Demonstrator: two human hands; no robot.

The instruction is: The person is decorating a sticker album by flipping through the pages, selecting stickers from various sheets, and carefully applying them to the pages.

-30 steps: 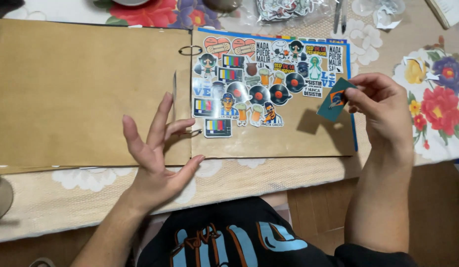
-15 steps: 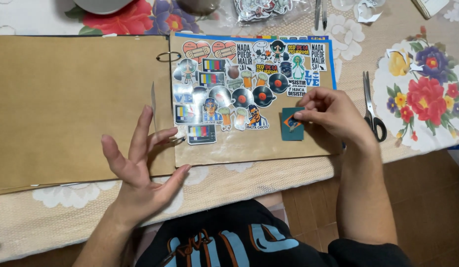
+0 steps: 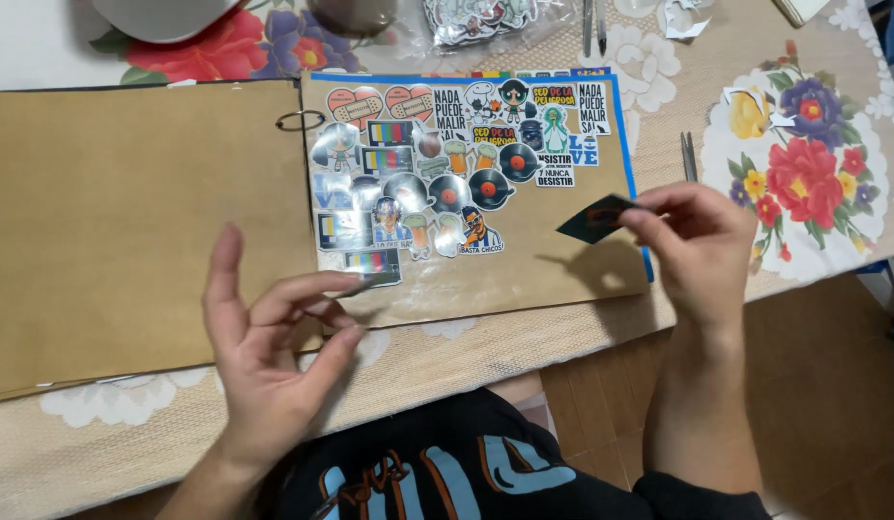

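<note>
The right hand (image 3: 692, 252) pinches a small dark sticker (image 3: 593, 220) by one corner, lifted just above the bare brown strip at the right edge of the album page (image 3: 562, 279); stickers crowd the page's far left part. The left hand (image 3: 269, 351) hovers empty, fingers loosely spread, at the album's near edge. A clear bag of stickers (image 3: 476, 19) lies far behind.

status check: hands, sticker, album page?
Right hand pinches dark sticker above album page. Left hand open, empty, near page's lower edge. Nothing blocking.
</note>
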